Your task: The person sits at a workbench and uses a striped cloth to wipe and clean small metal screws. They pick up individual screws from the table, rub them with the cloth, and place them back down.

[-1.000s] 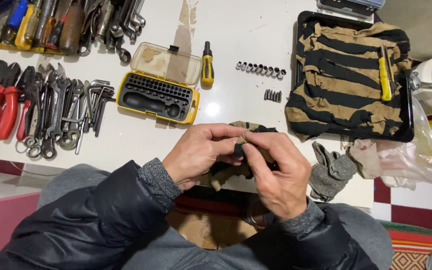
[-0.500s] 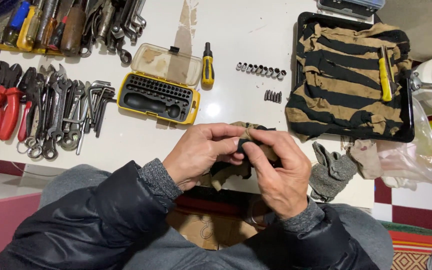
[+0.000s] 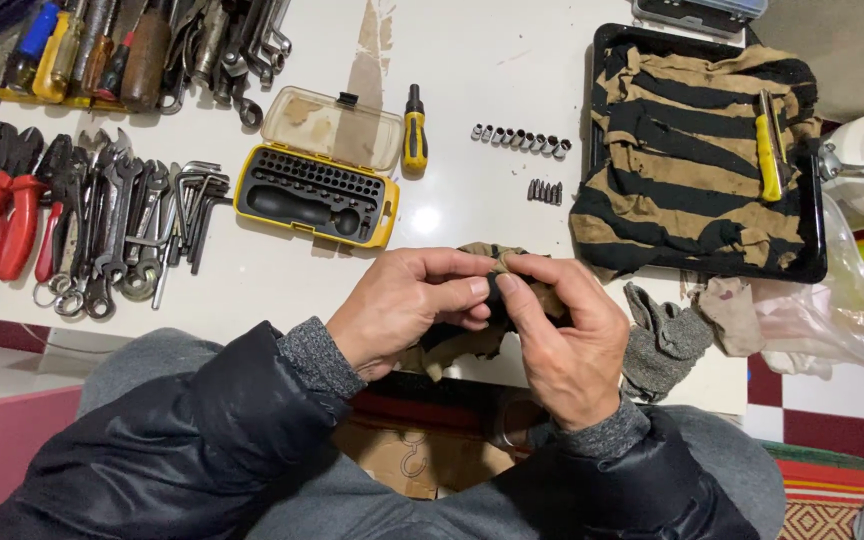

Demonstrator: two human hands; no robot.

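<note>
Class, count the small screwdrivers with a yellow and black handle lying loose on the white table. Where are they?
1. The yellow and black screwdriver lies on the white table, just right of the open yellow bit case lid. Others may be hidden among the tool pile at top left.

We count two bare hands [image 3: 407, 305] [image 3: 567, 335], one open yellow plastic bit case [image 3: 314, 192], one stubby yellow-and-black screwdriver [image 3: 414, 141], about nine small silver sockets in a row [image 3: 520, 139], about five short dark bits [image 3: 545, 191], one black tray [image 3: 810, 215], and one striped tan-and-black cloth [image 3: 692, 160].
</note>
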